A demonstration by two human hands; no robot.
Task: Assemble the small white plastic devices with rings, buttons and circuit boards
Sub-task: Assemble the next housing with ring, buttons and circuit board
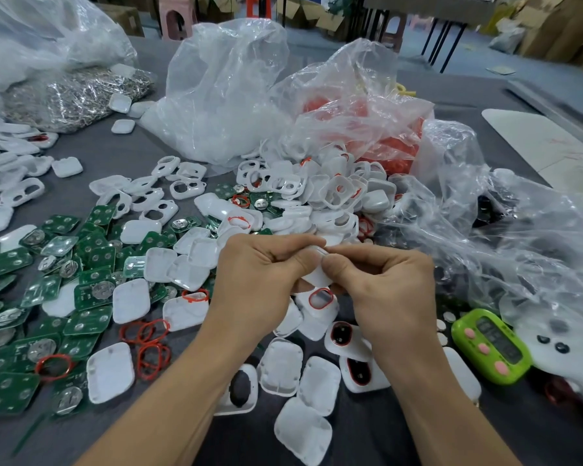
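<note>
Your left hand (263,274) and right hand (381,280) pinch one white shell (318,275) above the table (384,432), a few ringed units (347,338) lie below, while heaps of boards (48,297), rings (148,344) and shells remain.

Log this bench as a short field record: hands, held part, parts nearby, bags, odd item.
left hand: pinching a white shell
right hand: pinching the same shell
white shell: held above the table, mostly hidden by fingers
circuit boards: green, scattered at left
red rings: loose, near the left forearm
white housings: heaped behind the hands
plastic bags: clear, crumpled, at the back
green timer: at right
</note>
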